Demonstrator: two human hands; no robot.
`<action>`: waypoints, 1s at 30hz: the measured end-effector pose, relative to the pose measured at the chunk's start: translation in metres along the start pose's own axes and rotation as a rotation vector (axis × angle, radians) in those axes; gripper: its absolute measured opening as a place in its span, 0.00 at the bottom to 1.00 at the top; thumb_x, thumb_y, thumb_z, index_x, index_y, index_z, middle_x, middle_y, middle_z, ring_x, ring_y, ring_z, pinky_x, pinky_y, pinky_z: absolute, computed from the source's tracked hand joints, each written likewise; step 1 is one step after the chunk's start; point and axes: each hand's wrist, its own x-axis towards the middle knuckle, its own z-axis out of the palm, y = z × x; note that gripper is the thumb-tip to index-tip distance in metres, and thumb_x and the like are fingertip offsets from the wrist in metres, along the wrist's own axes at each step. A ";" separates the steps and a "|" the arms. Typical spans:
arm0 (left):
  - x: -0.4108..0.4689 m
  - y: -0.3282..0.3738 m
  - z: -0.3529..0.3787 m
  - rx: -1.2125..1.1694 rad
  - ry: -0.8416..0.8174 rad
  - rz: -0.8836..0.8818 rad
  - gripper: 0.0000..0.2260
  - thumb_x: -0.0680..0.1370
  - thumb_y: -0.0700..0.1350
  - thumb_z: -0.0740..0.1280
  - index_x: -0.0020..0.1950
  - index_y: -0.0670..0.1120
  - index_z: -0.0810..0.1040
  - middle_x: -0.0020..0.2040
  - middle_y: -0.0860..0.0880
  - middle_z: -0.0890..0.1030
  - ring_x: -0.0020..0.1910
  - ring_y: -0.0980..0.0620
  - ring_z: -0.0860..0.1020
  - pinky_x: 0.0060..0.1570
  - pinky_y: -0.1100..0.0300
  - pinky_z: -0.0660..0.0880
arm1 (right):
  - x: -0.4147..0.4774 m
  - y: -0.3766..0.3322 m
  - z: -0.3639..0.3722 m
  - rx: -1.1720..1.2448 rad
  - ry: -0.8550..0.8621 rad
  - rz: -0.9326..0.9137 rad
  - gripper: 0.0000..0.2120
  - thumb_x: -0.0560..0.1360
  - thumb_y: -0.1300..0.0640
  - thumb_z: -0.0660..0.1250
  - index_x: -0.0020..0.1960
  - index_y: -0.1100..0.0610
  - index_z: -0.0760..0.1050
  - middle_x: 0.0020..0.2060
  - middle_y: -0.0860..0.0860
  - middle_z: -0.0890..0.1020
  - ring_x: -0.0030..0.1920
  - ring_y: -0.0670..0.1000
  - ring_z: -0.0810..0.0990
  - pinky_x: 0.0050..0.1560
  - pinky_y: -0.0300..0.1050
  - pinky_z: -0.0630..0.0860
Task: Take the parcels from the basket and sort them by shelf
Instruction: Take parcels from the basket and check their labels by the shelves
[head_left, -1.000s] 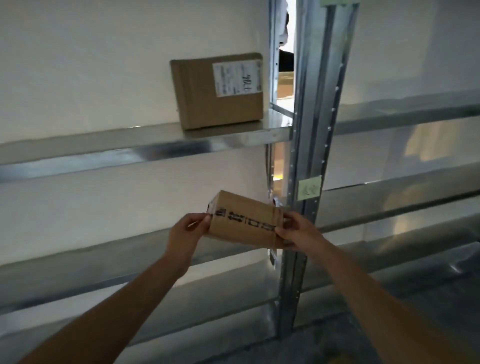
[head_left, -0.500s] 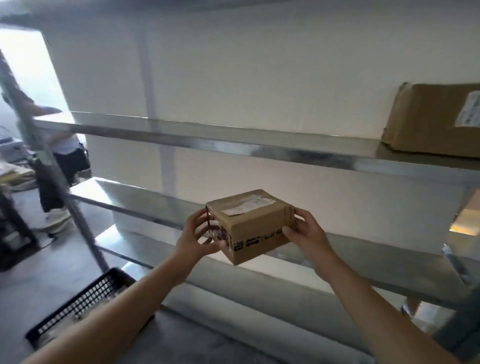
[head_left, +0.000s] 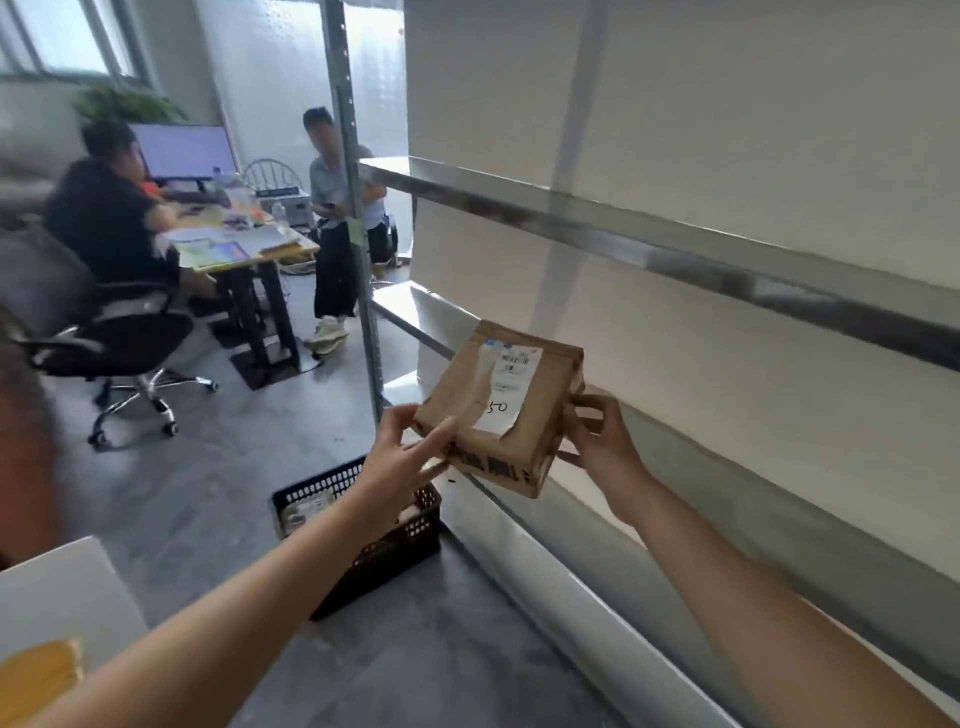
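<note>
Left hand (head_left: 402, 447) and right hand (head_left: 597, 441) grip the cardboard parcel (head_left: 501, 408), label up. Handwritten number, apparently 50, should be confirmed before shelving on the metal shelf (head_left: 649, 244).

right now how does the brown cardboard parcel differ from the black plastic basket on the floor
The brown cardboard parcel is held in the air between the left hand and the right hand; the black plastic basket sits on the grey floor. The parcel is closed and solid-sided, with a white label; the basket is open-topped with lattice walls. The parcel is tilted; the basket sits flat. Both are boxy.
</note>
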 end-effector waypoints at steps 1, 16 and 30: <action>0.004 0.001 -0.012 -0.005 0.050 -0.025 0.24 0.69 0.61 0.75 0.57 0.52 0.72 0.60 0.47 0.75 0.56 0.50 0.81 0.53 0.49 0.81 | 0.009 0.001 0.016 -0.032 -0.019 -0.013 0.14 0.80 0.51 0.64 0.63 0.54 0.69 0.59 0.57 0.76 0.58 0.55 0.79 0.56 0.54 0.80; 0.113 0.012 -0.107 0.161 0.559 -0.092 0.04 0.82 0.47 0.64 0.55 0.51 0.74 0.54 0.49 0.77 0.52 0.50 0.78 0.48 0.52 0.78 | 0.180 0.018 0.174 0.030 -0.539 0.168 0.22 0.84 0.42 0.50 0.73 0.48 0.68 0.50 0.38 0.79 0.51 0.38 0.76 0.56 0.39 0.71; 0.210 -0.052 -0.152 0.079 0.772 -0.229 0.04 0.80 0.41 0.66 0.55 0.46 0.75 0.53 0.47 0.79 0.53 0.48 0.78 0.46 0.55 0.80 | 0.305 0.074 0.235 -0.118 -0.700 0.234 0.19 0.85 0.46 0.50 0.72 0.46 0.69 0.48 0.39 0.80 0.49 0.39 0.79 0.34 0.32 0.77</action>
